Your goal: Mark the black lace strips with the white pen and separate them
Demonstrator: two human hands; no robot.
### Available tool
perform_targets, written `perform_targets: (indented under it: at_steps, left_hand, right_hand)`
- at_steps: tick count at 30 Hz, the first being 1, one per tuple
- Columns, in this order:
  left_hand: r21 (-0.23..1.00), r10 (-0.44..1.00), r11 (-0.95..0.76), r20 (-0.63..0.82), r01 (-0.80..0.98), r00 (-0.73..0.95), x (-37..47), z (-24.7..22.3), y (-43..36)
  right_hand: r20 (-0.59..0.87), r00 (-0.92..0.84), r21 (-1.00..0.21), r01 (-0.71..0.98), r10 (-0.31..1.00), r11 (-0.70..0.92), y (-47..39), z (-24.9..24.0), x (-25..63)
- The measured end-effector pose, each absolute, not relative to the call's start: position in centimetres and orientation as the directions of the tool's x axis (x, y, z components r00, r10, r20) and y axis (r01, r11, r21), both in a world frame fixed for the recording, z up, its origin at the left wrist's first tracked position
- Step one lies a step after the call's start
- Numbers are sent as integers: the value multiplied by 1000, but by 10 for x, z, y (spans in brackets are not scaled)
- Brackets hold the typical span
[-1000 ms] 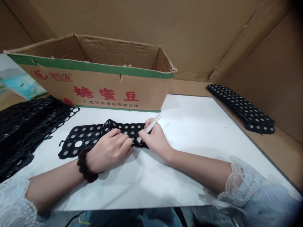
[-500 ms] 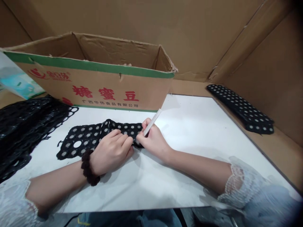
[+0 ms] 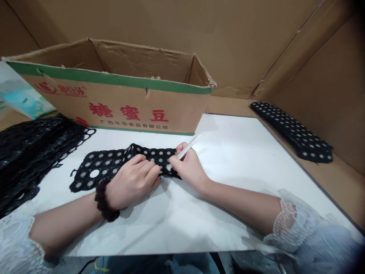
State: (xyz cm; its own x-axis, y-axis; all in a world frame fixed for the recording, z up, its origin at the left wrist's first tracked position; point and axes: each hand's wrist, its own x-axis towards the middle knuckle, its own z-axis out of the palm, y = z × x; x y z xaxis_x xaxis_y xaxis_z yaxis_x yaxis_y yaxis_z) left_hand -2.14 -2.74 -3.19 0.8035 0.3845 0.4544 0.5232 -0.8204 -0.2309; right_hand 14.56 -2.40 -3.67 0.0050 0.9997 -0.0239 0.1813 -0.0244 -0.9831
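On the white board lies a black rubbery sheet (image 3: 98,163) dotted with rows of round greyish discs; one round spot near its left end is bright white. A fold rises across the sheet's middle. My left hand (image 3: 136,182), with a dark scrunchie at the wrist, rests on the sheet's near edge, fingers curled closed against it; its fingertips are partly hidden. In my right hand (image 3: 189,167) a slim white pen-like tool (image 3: 189,146) is pinched, its upper end leaning away to the right. The tool's lower tip touches or hovers over the sheet beside my left fingers; I cannot tell which.
An open cardboard box (image 3: 171,101) with red lettering stands behind the sheet. A heap of black ring-holed webbing (image 3: 34,152) covers the left side. Another dotted black strip (image 3: 291,131) lies at the right, by the cardboard wall. A blue-white packet (image 3: 25,97) sits at far left.
My right hand has shifted slightly right along the sheet with the pen-like tool, whose tip now shows. My left hand has stayed nearly in place.
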Motion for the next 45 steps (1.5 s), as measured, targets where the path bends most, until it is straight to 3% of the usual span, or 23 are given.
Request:
perform_targets:
  at_steps: [15, 30, 35, 41, 45]
  left_hand:
    - [-223, 384, -820, 472, 528, 794, -21, -31, -27]
    - [-261, 364, -806, 491, 532, 792, -19, -32, -29]
    - [-242, 421, -759, 526, 604, 739, -15, -33, -28]
    - [-209, 529, -676, 530, 707, 662, -15, -32, -30]
    - [-228, 503, -708, 502, 668, 704, -16, -31, -31]
  right_hand:
    - [-36, 43, -986, 163, 998, -43, -24, -36, 146]
    - [92, -71, -946, 304, 993, 109, -27, -39, 144]
    - [142, -149, -889, 416, 979, 192, -30, -38, 143]
    - [128, -187, -903, 385, 974, 193, -30, -39, 145]
    - [125, -190, -910, 368, 974, 189, -29, -38, 146]
